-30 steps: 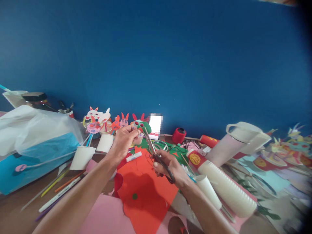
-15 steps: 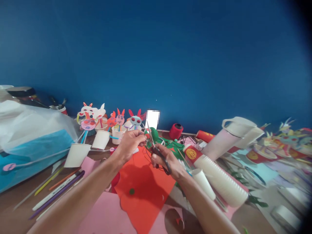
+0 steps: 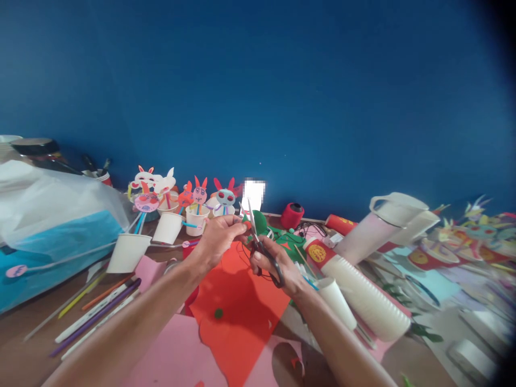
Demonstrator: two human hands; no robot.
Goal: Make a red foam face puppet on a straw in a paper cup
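Note:
My right hand (image 3: 274,260) grips black-handled scissors (image 3: 276,271), whose narrow blades point up and away. Close beside the blades, my left hand (image 3: 221,236) is closed in a pinch on a small red piece (image 3: 247,225). Green paper (image 3: 260,221) lies just behind the blades. Both hands are over a large red sheet (image 3: 242,301) bearing a small dark green disc (image 3: 218,313). Pink paper (image 3: 173,355) spreads beneath the red sheet.
Paper cups with rabbit-faced figures (image 3: 199,194) stand at the back left. On the right are a stack of cups (image 3: 363,293) and a white pitcher (image 3: 371,228). Pens (image 3: 97,317) and a blue bag (image 3: 60,252) lie left. A red speaker-like object (image 3: 292,215) sits near the wall.
My left hand and the small red piece have shifted slightly right, nearer the scissors. The scissor blades look closer together. The view has moved a little.

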